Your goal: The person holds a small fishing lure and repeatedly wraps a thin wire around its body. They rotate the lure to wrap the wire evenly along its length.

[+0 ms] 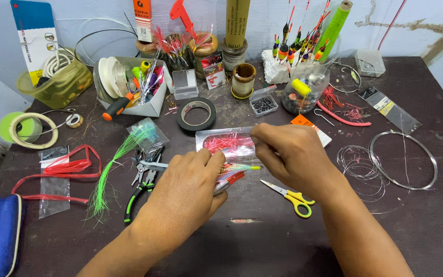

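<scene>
A dark, scuffed surface (262,246) against a pale wall is carrying a clutter of fishing tackle. The left hand (188,187) is pinching its fingers (214,161) together on a small lure of yellow-green and red strands (237,172), which is sticking out just past the fingertips toward the right hand (290,156). The right hand's fingers (258,134) are closing together just above the lure, perhaps on a fine thread too thin to make out. Behind both sets of fingers a clear plastic bag of pink tinsel (226,143) is lying flat. Small yellow-handled scissors (290,196) are resting just below the right fingers, and black-and-green pliers (140,192) are sitting beside the left hand.
</scene>
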